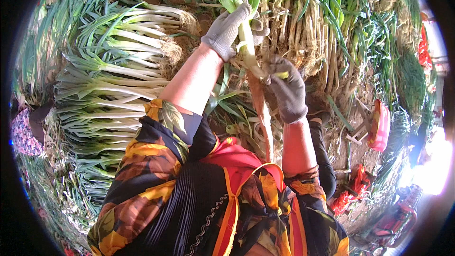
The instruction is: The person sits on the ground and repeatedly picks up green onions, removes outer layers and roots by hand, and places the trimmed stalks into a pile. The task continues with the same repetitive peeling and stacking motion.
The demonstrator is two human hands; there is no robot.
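Note:
My left hand (227, 30), in a grey knit glove, grips a large leek-like green onion (247, 41) around its upper white shank. Its green leaves fan out past that hand, and the root end points back towards me. At this lower end is my right hand (287, 90), also gloved and slightly blurred. Between its thumb and fingers shows a small yellow object (282, 75); what it is I cannot tell. A long brownish strip (262, 113), apparently outer skin, hangs below the stalk down to my lap.
Pale, rooted green onions (131, 69) lie in a row at left. Unpeeled ones (295, 25) with brown skins stand ahead. Leaf scraps (234, 113) litter the ground. On the right are a pink cushioned stool (378, 126) and red ties (352, 192). Part of another person (26, 131) shows far left.

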